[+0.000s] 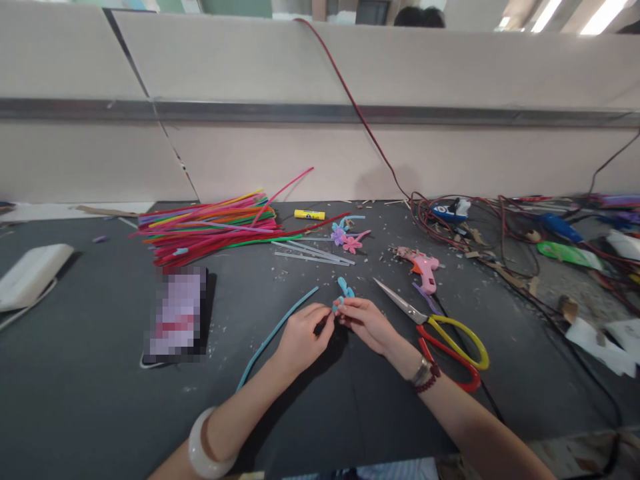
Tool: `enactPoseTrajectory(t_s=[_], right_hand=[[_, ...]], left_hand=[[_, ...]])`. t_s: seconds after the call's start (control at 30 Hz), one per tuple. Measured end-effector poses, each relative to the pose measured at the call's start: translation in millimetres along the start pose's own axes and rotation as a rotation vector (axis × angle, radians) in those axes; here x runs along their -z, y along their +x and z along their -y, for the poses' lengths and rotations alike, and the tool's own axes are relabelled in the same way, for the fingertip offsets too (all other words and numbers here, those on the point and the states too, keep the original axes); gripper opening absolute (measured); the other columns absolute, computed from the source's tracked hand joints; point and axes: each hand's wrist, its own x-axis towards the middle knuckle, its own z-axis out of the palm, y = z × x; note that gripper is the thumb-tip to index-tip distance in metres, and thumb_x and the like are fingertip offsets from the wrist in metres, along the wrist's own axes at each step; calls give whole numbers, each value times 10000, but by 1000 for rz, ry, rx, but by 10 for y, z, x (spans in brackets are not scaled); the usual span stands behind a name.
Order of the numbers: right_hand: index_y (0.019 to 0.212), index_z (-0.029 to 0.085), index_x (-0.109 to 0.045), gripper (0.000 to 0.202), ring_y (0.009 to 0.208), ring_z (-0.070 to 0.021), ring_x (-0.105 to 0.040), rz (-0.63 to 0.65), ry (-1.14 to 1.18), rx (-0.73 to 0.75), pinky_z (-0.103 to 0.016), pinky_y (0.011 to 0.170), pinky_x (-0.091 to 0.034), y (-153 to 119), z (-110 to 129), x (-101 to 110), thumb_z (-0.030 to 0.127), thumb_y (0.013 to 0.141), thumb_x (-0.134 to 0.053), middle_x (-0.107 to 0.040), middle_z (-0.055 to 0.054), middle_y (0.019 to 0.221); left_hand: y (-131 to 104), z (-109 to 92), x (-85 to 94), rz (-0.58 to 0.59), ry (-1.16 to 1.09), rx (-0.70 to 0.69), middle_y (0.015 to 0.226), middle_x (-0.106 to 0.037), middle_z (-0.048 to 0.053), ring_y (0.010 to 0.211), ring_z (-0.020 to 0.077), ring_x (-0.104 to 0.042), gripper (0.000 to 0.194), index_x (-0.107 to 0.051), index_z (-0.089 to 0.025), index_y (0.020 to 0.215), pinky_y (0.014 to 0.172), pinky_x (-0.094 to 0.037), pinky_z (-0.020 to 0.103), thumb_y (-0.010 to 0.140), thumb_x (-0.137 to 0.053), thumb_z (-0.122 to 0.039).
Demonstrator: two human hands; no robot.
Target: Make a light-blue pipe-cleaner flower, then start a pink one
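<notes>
Between my fingertips is a light-blue pipe cleaner (345,287), bent into loops at its upper end. My left hand (305,335) pinches it from the left, and my right hand (367,323) pinches it from the right, so both are closed on it. The fingers hide its lower part. A straight blue pipe cleaner (273,337) lies left of my left hand and passes behind my forearm. Just beyond my hands are a purple pipe-cleaner flower (339,233) and a pink one (352,245). Scissors (417,315) with red and yellow handles lie beside my right hand, blades pointing away.
A bundle of coloured pipe cleaners (210,230) lies at the back left, near a yellow glue stick (309,215). Pale glue sticks (315,252) lie in the middle. A pink glue gun (425,268) and tangled red cables (440,230) are on the right. A phone (177,317) lies left.
</notes>
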Motion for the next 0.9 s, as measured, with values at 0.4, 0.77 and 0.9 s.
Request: enactPoseTrajectory(t_s=[0.4, 0.77, 0.9], right_hand=[[664, 123, -636, 189, 577, -94, -493, 100, -9, -35, -234, 582, -374, -27, 68, 15, 302, 718, -606, -565, -8, 606], [694, 128, -662, 169, 533, -81, -498, 157, -109, -30, -218, 525, -370, -96, 111, 13, 291, 709, -620, -603, -24, 621], [696, 140, -668, 155, 551, -81, -507, 176, -145, 10, -221, 549, -383, -115, 90, 3, 288, 711, -623, -618, -23, 642]], left_hand=[[50, -36, 52, 210, -583, 324, 625, -559, 14, 551, 108, -520, 270, -566, -133, 725, 530, -435, 207, 821, -416, -336], [76, -22, 45, 341, -879, 525, 544, -503, -2, 466, 87, -481, 331, -498, -137, 602, 469, -407, 207, 786, -454, -409], [71, 5, 55, 418, -1197, 737, 559, -471, -8, 442, 52, -429, 240, -485, -134, 578, 412, -354, 163, 726, -547, -312]])
